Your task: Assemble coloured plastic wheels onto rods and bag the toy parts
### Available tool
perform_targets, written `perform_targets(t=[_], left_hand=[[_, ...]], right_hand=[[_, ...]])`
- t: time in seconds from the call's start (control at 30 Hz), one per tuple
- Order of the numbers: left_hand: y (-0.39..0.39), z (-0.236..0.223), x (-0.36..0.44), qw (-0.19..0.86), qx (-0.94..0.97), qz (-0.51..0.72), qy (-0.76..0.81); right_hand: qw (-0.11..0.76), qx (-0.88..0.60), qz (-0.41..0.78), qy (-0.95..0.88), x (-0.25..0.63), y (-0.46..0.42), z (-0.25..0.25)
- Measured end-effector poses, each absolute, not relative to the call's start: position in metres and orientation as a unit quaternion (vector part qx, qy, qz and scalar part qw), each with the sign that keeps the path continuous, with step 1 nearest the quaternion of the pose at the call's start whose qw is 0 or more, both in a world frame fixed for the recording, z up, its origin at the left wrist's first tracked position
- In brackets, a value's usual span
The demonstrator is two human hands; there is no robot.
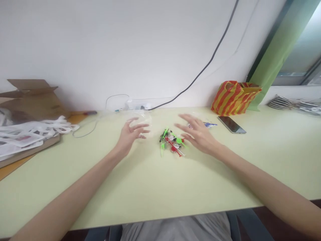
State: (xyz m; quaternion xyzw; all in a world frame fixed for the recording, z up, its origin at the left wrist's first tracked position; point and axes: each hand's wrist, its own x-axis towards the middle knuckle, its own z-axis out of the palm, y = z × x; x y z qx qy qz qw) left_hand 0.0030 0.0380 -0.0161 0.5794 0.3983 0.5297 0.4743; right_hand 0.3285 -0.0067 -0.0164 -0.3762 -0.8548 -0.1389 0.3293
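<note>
A small heap of thin plastic pieces [173, 142] in red, green, black and white lies on the table in front of me; their exact kind is too small to tell. To the left of the heap is my left hand [131, 134], fingers spread and nothing in its grasp. Clear plastic film [143, 117] lies just behind that hand. On the other side, my right hand [197, 134] is held with its fingers apart, slightly blurred, close to the heap's right edge. Partly hidden behind it is a blue and white item [210, 125].
A phone [232, 124] and a red-and-yellow striped bag [234, 98] are at the right. An open cardboard box [37, 100] and white strappy items [37, 130] fill the left end. A power strip [137, 104] with a black cable [200, 72] sits by the wall.
</note>
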Motion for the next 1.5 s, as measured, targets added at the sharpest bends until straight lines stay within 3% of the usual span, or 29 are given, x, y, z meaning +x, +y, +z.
perform_targets(t=[0.17,0.3,0.37,0.5,0.6,1.07,1.33,1.5], left_hand=[[0.063,-0.017,-0.030,0.401,0.585,0.536,0.457],[0.043,-0.008,-0.008,0.416,0.633,0.508,0.411],[0.029,-0.004,0.008,0.427,0.646,0.504,0.382],[0.012,-0.001,0.025,0.413,0.638,0.537,0.366],[0.012,-0.002,0.023,0.411,0.610,0.567,0.372],[0.038,-0.020,0.002,0.431,0.486,0.632,0.423],[0.033,-0.019,0.008,0.485,0.559,0.530,0.414],[0.056,-0.028,-0.014,0.431,0.549,0.564,0.442]], right_hand=[[0.430,-0.477,-0.042,-0.765,0.357,0.015,-0.033],[0.476,-0.468,0.060,-0.743,0.324,0.004,-0.022],[0.457,-0.475,0.156,-0.735,0.298,0.000,-0.010],[0.334,-0.439,0.355,-0.755,0.252,0.007,0.008],[0.307,-0.402,0.432,-0.747,0.231,0.021,0.009],[0.344,-0.401,0.490,-0.693,0.224,0.046,-0.004],[0.386,-0.418,0.504,-0.650,0.227,0.045,0.005],[0.399,-0.439,0.475,-0.650,0.233,0.049,0.000]])
